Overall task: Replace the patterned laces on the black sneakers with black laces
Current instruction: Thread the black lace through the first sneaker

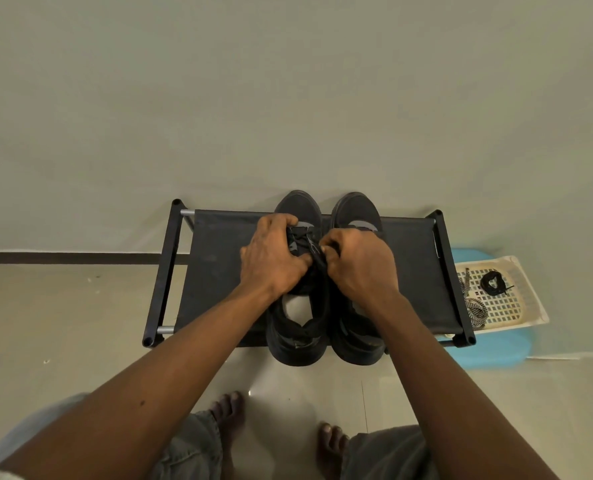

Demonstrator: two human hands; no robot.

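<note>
Person stands over a low black fabric-topped shoe rack (219,271). A pair of black low-top sneakers sits across the rack's middle, toes past its far edge, heels overhanging its near edge. Work is on the sneaker nearer the rack's left end (295,327). The left hand (271,258) is curled over the tongue and eyelet rows, gripping the upper. The right hand (357,268) pinches a flat black lace (317,254) between thumb and fingertips, close over the eyelets. The second sneaker (355,209) lies just alongside, its lacing mostly hidden by the right wrist. Off the rack's right end, a cream perforated plastic basket (527,306) rests on a pale blue plastic base (496,351). In it lies a coiled spare black lace (492,282), and black-and-white patterned laces (475,308) drape over the side nearest the rack. Judgement: threading or snugging of the first shoe is under way, and the unused coil suggests the second is not yet relaced. To do it well: pin the tongue flat with the left hand, draw the lace through untwisted, and match both tails before the next eyelet row. Risk: a twist locked under a crossing, or uneven ends.
</note>
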